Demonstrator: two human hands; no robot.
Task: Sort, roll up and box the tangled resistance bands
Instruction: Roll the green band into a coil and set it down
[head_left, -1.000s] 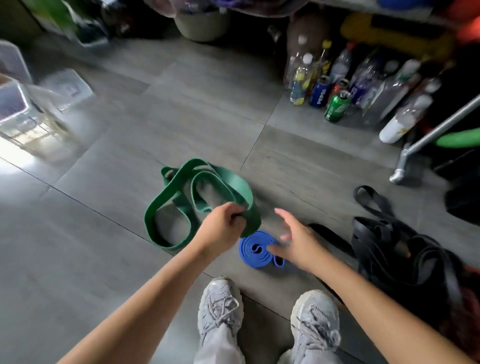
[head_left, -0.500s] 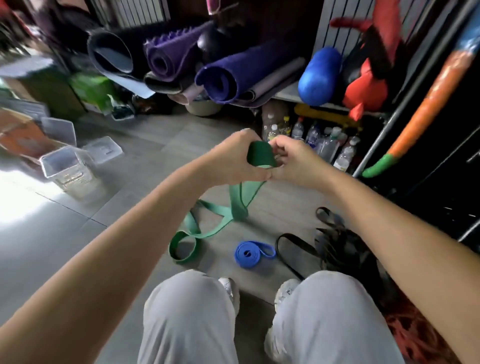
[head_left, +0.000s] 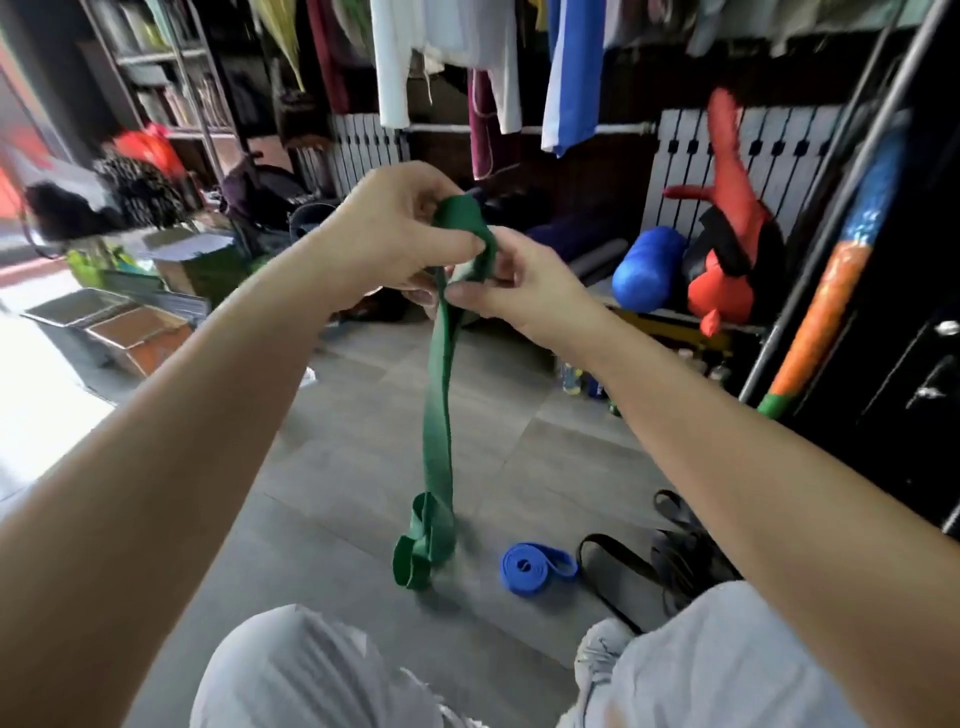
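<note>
Now the green band (head_left: 439, 415) hangs straight down from both hands to the floor (head_left: 337, 467), lower end bunched there. Left hand (head_left: 395, 228) grips its top fold; right hand (head_left: 519, 291) pinches just beneath, all fingers (head_left: 460, 295) clamped on it.

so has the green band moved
Yes, upward: the green band hangs from left hand and right hand, only its tail on floor beside the blue band.
</note>
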